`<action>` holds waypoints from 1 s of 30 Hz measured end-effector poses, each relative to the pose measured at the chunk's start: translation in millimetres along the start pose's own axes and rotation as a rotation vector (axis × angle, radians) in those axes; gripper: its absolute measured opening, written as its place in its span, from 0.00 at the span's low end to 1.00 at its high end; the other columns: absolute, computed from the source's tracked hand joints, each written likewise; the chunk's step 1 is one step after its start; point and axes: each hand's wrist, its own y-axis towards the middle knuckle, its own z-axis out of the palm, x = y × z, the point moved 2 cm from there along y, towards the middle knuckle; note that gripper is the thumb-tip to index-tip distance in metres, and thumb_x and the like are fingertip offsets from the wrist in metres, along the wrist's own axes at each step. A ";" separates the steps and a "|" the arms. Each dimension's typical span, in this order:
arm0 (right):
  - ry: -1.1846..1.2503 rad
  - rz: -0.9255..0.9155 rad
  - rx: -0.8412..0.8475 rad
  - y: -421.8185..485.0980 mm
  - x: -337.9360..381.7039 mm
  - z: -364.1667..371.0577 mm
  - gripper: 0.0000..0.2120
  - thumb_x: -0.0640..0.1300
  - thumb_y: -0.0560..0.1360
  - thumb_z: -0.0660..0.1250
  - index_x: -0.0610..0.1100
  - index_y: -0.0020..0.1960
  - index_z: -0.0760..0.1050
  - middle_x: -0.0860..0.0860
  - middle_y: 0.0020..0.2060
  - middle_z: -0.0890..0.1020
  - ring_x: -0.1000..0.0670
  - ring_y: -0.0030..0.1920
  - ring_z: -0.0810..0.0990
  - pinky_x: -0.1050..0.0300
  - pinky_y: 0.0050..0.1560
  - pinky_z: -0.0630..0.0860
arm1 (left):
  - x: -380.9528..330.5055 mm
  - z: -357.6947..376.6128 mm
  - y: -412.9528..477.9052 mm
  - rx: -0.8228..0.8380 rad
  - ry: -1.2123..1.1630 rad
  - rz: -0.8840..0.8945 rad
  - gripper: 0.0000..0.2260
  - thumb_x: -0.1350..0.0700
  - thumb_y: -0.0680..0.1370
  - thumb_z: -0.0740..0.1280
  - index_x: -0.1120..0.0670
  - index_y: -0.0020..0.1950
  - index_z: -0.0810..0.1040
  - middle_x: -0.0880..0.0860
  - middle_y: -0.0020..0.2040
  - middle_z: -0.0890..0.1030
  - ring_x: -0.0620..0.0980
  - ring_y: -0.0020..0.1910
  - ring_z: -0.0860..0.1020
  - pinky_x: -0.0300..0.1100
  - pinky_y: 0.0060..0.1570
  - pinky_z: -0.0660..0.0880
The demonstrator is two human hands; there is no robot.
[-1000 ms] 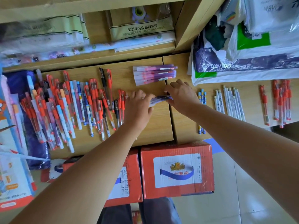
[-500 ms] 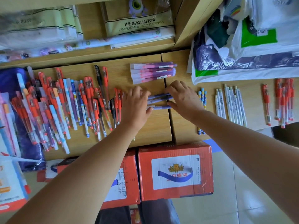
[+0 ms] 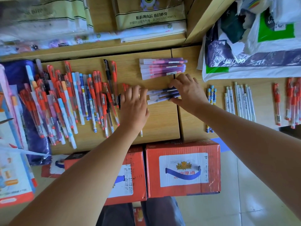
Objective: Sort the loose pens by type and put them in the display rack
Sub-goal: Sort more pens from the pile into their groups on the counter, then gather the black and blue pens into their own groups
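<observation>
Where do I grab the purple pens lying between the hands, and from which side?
Probably pinch the purple pens across their middle, from above: they lie flat, side by side, with the left hand and right hand at their ends.

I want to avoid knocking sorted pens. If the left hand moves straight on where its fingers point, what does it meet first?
Most likely the row of purple pens further up the desk from the left hand; only bare wood shows between.

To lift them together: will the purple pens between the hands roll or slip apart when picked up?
Likely stiff and light: the purple pens are thin, straight sticks. Probably apt to slide apart: they lie loose, unbound, gathered only by the left hand and right hand.
</observation>
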 end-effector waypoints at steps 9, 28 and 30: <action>0.096 -0.024 -0.109 -10.8 41.9 2.4 0.18 0.48 0.70 0.73 0.43 0.57 0.75 0.46 0.50 0.77 0.45 0.49 0.77 0.50 0.46 0.75 | 28.3 -16.0 -26.8 -0.112 -0.107 -0.038 0.21 0.49 0.73 0.68 0.55 0.64 0.72 0.56 0.63 0.71 0.57 0.61 0.70 0.50 0.60 0.68; 0.206 0.371 0.172 -8.3 153.6 47.6 0.18 0.57 0.75 0.66 0.44 0.55 0.68 0.48 0.42 0.78 0.47 0.40 0.77 0.55 0.36 0.75 | 125.8 -3.4 -107.4 0.069 -0.136 -0.010 0.30 0.57 0.71 0.71 0.48 0.72 0.66 0.58 0.75 0.60 0.60 0.72 0.62 0.56 0.67 0.66; 0.203 0.391 0.155 -10.3 152.7 43.9 0.20 0.57 0.75 0.66 0.44 0.57 0.67 0.49 0.41 0.78 0.47 0.39 0.77 0.55 0.34 0.75 | 127.3 -3.2 -107.1 0.067 -0.181 -0.015 0.29 0.58 0.71 0.70 0.50 0.72 0.67 0.59 0.74 0.60 0.61 0.71 0.62 0.57 0.67 0.67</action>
